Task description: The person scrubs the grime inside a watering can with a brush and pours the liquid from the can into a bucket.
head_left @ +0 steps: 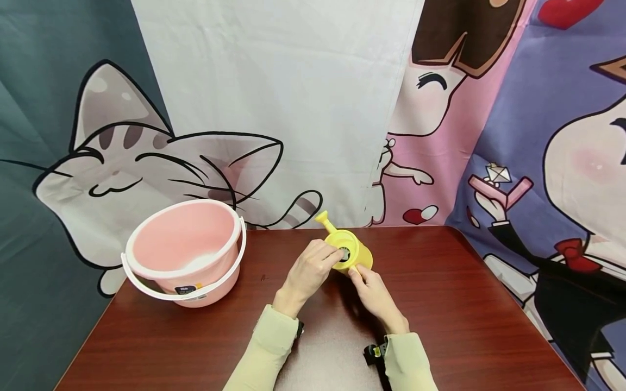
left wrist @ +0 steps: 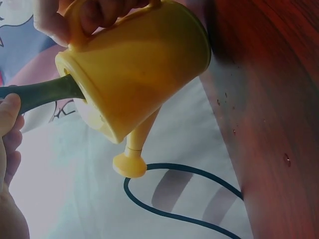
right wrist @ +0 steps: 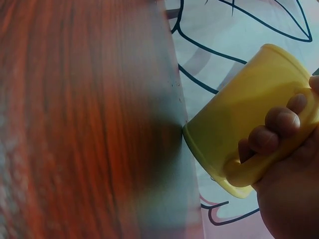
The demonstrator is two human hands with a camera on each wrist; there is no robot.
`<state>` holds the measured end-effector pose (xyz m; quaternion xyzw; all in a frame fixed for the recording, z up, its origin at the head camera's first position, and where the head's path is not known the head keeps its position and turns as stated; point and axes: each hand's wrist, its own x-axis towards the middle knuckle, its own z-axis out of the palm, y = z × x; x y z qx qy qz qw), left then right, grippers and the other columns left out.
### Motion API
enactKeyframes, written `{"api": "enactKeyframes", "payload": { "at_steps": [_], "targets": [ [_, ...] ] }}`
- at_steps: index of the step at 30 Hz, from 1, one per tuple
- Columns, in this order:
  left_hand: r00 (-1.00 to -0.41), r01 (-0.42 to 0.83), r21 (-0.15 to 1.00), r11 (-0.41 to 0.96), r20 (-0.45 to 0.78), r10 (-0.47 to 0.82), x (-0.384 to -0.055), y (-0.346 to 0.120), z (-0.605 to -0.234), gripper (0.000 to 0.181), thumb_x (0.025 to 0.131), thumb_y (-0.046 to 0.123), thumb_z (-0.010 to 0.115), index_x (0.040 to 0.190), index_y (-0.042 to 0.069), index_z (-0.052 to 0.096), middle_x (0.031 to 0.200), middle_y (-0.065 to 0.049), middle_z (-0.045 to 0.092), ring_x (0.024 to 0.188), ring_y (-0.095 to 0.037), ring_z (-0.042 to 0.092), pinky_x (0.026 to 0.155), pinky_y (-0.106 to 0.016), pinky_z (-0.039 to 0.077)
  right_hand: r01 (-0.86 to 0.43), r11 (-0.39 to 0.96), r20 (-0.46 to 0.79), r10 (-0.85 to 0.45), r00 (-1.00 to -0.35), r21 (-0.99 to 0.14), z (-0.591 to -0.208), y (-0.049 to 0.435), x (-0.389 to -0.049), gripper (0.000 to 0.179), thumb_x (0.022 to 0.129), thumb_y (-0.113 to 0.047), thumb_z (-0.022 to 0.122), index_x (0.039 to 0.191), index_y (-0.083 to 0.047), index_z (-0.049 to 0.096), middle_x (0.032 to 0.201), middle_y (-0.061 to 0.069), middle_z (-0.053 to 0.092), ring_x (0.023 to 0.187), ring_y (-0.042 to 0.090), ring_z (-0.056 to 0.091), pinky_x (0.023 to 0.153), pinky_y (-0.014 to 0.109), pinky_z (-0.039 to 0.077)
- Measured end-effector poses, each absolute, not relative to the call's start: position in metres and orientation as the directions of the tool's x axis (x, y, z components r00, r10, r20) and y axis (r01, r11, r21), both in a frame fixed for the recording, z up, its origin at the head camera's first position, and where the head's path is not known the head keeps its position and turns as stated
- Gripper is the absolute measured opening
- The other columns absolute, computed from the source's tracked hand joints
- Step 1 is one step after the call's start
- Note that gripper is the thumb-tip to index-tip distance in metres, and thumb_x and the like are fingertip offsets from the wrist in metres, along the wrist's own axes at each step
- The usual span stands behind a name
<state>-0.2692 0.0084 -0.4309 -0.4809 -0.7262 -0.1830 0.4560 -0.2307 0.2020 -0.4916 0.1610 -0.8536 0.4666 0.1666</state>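
A yellow watering can (head_left: 363, 254) is tilted, its opening turned toward the person and its spout (left wrist: 136, 144) pointing away. My right hand (head_left: 375, 297) grips the can's handle, fingers curled through the loop in the right wrist view. A dark green rod-like handle (left wrist: 45, 94) reaches into the can's opening. My left hand (head_left: 311, 270) pinches its outer end between thumb and fingers. Whatever sits on the handle's inner end is hidden inside the can. Whether the can's base edge touches the table cannot be told.
A pink bucket (head_left: 183, 279) with a white handle stands upright on the reddish-brown wooden table (head_left: 469, 304), left of both hands. Printed cartoon cloth (head_left: 293, 81) hangs behind the table and along its sides. Small droplets (left wrist: 286, 159) dot the tabletop.
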Motion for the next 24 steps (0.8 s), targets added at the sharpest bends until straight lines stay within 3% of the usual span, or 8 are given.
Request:
{"api": "enactKeyframes", "payload": {
  "at_steps": [6,16,24],
  "targets": [
    [-0.120,0.863,-0.177,0.474,0.839,0.531,-0.2695,0.0081,-0.4297,0.011,0.092,-0.001,0.062,0.093,0.006,0.070,0.087,-0.001,0.061,0.082,-0.019,0.058,0.078,-0.029,0.046,-0.439,0.520,0.448,-0.116,-0.886,-0.733,-0.4917,0.2021,-0.2324,0.030,0.102,-0.016,0.053,0.072,-0.017,0.046,0.067,-0.011,0.035,0.062,0.008,0.040,0.057,0.027,0.036],
    [-0.129,0.860,-0.170,0.482,0.840,0.527,-0.2698,0.0086,-0.4308,0.024,0.103,0.006,0.047,0.094,0.006,0.070,0.089,-0.001,0.063,0.084,-0.019,0.057,0.080,-0.029,0.046,-0.432,0.523,0.437,-0.122,-0.891,-0.735,-0.4919,0.2008,-0.2319,0.031,0.102,-0.017,0.053,0.072,-0.017,0.046,0.066,-0.011,0.036,0.061,0.008,0.041,0.057,0.026,0.036],
    [-0.160,0.862,-0.149,0.485,0.828,0.538,-0.2730,0.0082,-0.4358,0.012,0.089,-0.003,0.064,0.094,0.006,0.070,0.091,0.000,0.063,0.087,-0.019,0.060,0.084,-0.029,0.047,-0.423,0.554,0.424,-0.135,-0.895,-0.717,-0.4913,0.1994,-0.2307,0.031,0.101,-0.018,0.053,0.071,-0.019,0.045,0.064,-0.012,0.032,0.059,0.007,0.038,0.055,0.026,0.035]
  ]
}}
